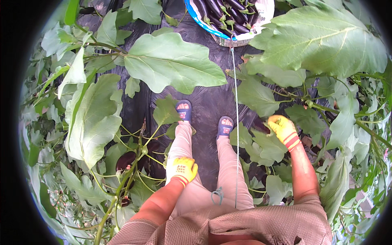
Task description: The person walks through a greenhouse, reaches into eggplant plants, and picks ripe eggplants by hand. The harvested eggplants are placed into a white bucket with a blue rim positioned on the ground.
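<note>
My left hand, in a yellow glove with a red-striped cuff, rests on my left leg just above the knee and holds nothing. Out to the right, my right hand, gloved alike, has its fingers closed at the stem end of a dark purple eggplant. Leaves partly hide this eggplant, and its outline is blurred. Another eggplant hangs among stems left of my left hand. Ahead of my feet stands a round, blue-rimmed basket with a white liner, holding several eggplants.
A pale cord runs from the basket's near rim down to my waist. Broad leaves reach over the path from the left, and a large leaf overhangs from the right. Black plastic film covers the ground under my slippers.
</note>
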Motion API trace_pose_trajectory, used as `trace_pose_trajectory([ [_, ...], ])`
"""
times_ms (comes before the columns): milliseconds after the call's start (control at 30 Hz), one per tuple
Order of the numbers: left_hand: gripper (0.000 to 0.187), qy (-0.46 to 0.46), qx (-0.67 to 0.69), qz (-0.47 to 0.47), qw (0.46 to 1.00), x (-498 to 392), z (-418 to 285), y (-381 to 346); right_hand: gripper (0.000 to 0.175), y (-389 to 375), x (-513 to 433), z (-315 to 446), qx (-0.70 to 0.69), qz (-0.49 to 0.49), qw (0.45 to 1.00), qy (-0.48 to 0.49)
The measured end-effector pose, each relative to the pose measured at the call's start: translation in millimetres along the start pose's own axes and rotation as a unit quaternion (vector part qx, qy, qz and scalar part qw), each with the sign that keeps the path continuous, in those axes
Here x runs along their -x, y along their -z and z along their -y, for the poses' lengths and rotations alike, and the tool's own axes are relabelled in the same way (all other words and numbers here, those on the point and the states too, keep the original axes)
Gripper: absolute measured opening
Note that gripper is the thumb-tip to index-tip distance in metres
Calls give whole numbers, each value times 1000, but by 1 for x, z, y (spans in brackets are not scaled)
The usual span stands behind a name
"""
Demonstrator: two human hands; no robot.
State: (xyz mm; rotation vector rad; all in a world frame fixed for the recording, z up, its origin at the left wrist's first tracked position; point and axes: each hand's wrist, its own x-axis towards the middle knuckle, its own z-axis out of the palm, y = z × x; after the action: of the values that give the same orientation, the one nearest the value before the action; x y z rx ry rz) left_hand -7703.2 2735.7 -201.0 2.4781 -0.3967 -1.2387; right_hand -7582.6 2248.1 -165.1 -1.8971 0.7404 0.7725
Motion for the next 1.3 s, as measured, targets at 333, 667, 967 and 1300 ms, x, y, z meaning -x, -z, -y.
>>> trace_pose_trajectory([
  [333,34,-8,18,-16,1000,2,10,11,43,50,-223,202,272,-306,863,295],
  [667,33,-7,42,-28,999,2,15,15,42,-12,-266,105,158,-366,879,261],
  [967,34,-24,30,-36,999,0,14,15,46,-121,-91,-58,-186,-173,967,22],
  [1300,27,-61,-78,-2,995,-17,-1,10,12,-77,36,-280,585,345,716,161],
])
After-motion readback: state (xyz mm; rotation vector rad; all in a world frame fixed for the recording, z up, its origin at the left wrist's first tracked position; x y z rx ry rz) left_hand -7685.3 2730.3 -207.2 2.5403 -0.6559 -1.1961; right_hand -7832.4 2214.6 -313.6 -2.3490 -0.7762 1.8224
